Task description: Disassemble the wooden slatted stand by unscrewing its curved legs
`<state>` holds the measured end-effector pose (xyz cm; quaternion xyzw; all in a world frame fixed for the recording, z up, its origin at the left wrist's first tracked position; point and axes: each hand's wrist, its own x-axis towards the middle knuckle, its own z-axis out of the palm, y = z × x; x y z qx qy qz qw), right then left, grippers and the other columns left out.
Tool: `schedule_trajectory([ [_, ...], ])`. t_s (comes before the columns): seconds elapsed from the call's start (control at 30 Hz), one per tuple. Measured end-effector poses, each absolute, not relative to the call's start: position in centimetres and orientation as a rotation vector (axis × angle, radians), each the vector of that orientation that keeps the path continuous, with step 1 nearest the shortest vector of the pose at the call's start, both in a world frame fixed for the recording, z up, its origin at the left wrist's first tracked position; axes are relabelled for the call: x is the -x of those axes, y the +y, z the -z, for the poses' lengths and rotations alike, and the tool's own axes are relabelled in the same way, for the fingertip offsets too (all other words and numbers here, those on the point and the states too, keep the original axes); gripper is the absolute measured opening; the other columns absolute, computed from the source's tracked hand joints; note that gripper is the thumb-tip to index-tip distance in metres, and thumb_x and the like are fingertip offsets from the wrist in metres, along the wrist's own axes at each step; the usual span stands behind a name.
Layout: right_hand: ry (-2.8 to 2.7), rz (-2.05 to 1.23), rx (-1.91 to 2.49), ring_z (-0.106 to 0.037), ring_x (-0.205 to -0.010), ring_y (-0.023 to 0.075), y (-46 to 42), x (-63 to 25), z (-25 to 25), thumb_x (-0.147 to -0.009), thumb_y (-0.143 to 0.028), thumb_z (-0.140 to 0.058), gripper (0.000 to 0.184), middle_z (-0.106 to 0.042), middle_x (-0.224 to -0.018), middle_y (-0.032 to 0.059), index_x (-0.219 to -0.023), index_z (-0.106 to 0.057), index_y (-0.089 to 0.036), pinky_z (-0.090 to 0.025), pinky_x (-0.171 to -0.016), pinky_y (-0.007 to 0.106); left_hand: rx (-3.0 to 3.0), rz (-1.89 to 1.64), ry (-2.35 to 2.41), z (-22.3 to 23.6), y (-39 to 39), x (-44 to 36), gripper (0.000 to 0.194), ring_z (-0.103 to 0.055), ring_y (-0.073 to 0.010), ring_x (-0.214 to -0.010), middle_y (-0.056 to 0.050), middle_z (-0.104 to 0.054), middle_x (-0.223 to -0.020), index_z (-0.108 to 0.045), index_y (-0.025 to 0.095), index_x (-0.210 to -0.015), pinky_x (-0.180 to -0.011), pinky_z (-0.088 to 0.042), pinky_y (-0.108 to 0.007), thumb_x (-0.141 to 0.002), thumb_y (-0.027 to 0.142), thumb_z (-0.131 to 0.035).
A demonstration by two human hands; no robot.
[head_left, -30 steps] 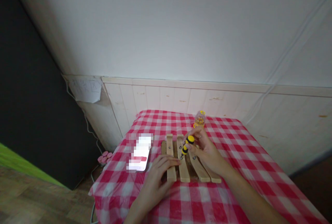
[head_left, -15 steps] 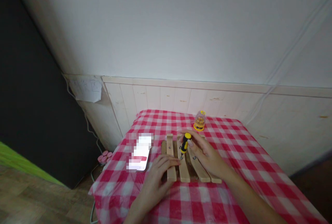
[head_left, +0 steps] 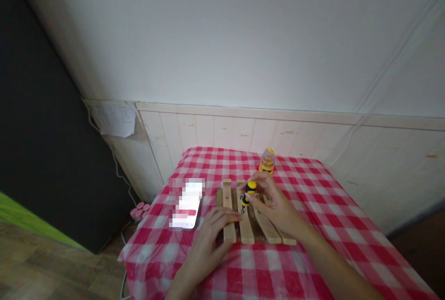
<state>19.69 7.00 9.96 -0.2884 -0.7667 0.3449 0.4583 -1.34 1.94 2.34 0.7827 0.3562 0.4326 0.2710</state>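
A small yellow-and-black screwdriver (head_left: 251,188) is held in the fingers of my right hand (head_left: 278,207). Its shaft points down, tilted, at a screw in the second slat from the left of a slatted wooden piece (head_left: 247,232). Several pale wooden slats lie side by side across a darker wooden strip, with screw heads showing in some. My left hand (head_left: 210,232) grips the leftmost slat, fingers over the top and thumb by the near end; its fingertips reach close to the screwdriver tip. My right hand hides part of the right-hand slats.
A clear-topped bit case with a yellow base (head_left: 267,161) stands behind my right hand. To the left lies a phone (head_left: 189,202) with a lit, blurred screen. A red-and-white checked tablecloth (head_left: 295,272) covers the table, whose back edge meets a panelled wall (head_left: 236,128).
My right fingers have shifted around the screwdriver handle, which swung more upright and then tilted right again. My left hand and the wooden piece stay in place.
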Motion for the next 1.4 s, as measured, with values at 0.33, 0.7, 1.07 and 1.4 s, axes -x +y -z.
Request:
schedule_trajectory([
  [0.33, -1.851, -0.623, 0.831, -0.074, -0.096, 0.0215, 7.54, -20.07, -9.77, -0.094, -0.033, -0.064, 0.024, -0.073, -0.107, 0.0062, -0.117, -0.059, -0.028, -0.063, -0.088, 0.04, -2.128, -1.218, 0.908, -2.22, 2.07, 1.32, 0.052, -0.06, -0.0225, -0.122, -0.001, -0.071, -0.124, -0.063, 0.029, -0.125, -0.108, -0.046, -0.039, -0.084, -0.001, -0.056],
  [0.7, -1.963, -0.592, 0.768, -0.074, -0.097, 0.0193, 7.12, -20.09, -10.73, -0.098, -0.029, -0.058, 0.02, -0.075, -0.109, 0.0056, -0.117, -0.064, -0.028, -0.063, -0.087, 0.034, -2.126, -1.179, 0.928, -2.23, 2.14, 1.4, 0.048, -0.06, -0.0234, -0.122, -0.003, -0.071, -0.122, -0.064, 0.029, -0.124, -0.111, -0.044, -0.042, -0.085, 0.001, -0.056],
  [1.07, -1.893, -0.563, 0.823, -0.074, -0.09, 0.022, 7.36, -20.26, -10.48, -0.098, -0.042, -0.061, 0.018, -0.076, -0.099, 0.0061, -0.107, -0.063, -0.026, -0.061, -0.082, 0.037, -2.126, -1.173, 0.95, -1.67, 2.15, 1.49, 0.042, -0.06, -0.0257, -0.124, -0.005, -0.071, -0.127, -0.065, 0.028, -0.126, -0.113, -0.044, -0.047, -0.089, 0.008, -0.059],
  [1.4, -1.919, -0.536, 0.801, -0.074, -0.089, 0.0211, 7.5, -20.27, -10.29, -0.099, -0.039, -0.059, 0.017, -0.076, -0.1, 0.0055, -0.111, -0.062, -0.027, -0.061, -0.081, 0.036, -2.134, -1.188, 0.937, -1.44, 2.25, 1.53, 0.045, -0.059, -0.0242, -0.124, -0.003, -0.07, -0.128, -0.064, 0.028, -0.125, -0.112, -0.044, -0.045, -0.087, 0.005, -0.059],
])
